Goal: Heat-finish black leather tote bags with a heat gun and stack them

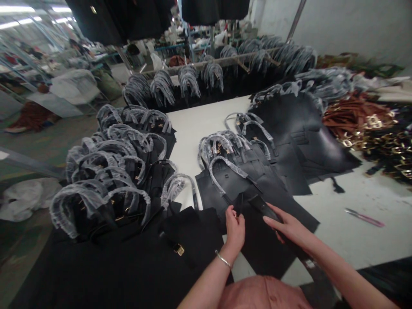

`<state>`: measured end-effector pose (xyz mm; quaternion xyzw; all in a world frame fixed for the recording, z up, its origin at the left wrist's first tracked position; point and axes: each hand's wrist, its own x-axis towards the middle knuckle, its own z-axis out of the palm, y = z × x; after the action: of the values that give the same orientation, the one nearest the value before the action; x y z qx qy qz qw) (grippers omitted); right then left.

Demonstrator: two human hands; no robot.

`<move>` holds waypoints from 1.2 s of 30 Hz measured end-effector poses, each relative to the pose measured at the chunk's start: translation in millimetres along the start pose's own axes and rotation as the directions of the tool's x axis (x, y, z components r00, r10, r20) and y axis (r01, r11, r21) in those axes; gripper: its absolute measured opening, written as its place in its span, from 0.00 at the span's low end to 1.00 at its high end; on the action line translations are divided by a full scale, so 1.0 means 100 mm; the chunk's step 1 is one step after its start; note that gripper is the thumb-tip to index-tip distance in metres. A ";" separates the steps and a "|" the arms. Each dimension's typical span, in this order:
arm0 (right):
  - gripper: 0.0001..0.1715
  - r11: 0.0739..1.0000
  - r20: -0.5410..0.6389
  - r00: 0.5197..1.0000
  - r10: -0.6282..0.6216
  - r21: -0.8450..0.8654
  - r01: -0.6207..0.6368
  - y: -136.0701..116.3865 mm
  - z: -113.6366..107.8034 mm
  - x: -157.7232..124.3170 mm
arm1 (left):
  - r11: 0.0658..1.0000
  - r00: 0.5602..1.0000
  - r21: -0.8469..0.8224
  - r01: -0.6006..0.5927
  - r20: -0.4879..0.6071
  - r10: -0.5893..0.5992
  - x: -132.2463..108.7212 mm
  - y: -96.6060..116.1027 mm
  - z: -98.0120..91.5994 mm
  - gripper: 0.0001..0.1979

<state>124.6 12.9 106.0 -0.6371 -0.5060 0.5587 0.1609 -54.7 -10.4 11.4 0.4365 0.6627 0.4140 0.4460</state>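
Note:
My left hand (235, 229), with a bracelet at the wrist, has its fingers closed on a thin black leather piece (239, 201) near the table's front. To its right, my right hand (286, 225) grips a black strap (261, 206) between thumb and fingers. Both hands are over a black leather panel (264, 240) that lies on the white table. Just beyond them, a stack of black bag panels (238, 171) carries handles wrapped in clear plastic (225, 165). A gold buckle (179, 249) rests on black material to the left of my left hand.
Plastic-wrapped handles on black panels (103, 171) pile up at the left. At the right are a pink-handled tool (365, 218), brown straps (352, 116) and gold-buckled black straps (392, 150). More wrapped handles (189, 81) hang on a rail behind the white table (189, 124).

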 end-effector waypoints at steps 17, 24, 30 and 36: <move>0.43 0.998 0.223 0.974 -0.030 -0.049 0.042 -0.10 0.08 -0.03 | 0.861 0.918 -0.447 0.242 0.394 -0.054 0.17 0.04 -0.14 0.20; 0.44 0.996 0.265 0.964 -0.004 -0.080 0.026 -0.06 0.07 0.01 | 0.897 0.910 -0.361 0.254 0.404 -0.095 0.28 0.09 -0.23 0.17; 0.44 0.977 -0.019 1.000 -0.002 -0.213 -0.002 0.01 -0.09 0.20 | 0.604 0.981 -0.772 0.196 0.146 -0.130 0.73 0.39 -0.59 0.17; 0.42 0.956 0.053 0.996 0.076 -0.287 -0.058 -0.01 -0.15 0.28 | 0.958 0.988 -0.246 -0.149 -0.069 0.136 0.32 0.10 -0.32 0.09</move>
<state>133.3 42.0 96.7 -0.6524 -0.5642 0.5050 0.0321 -90.1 18.1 21.8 0.4125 0.5831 0.5365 0.4495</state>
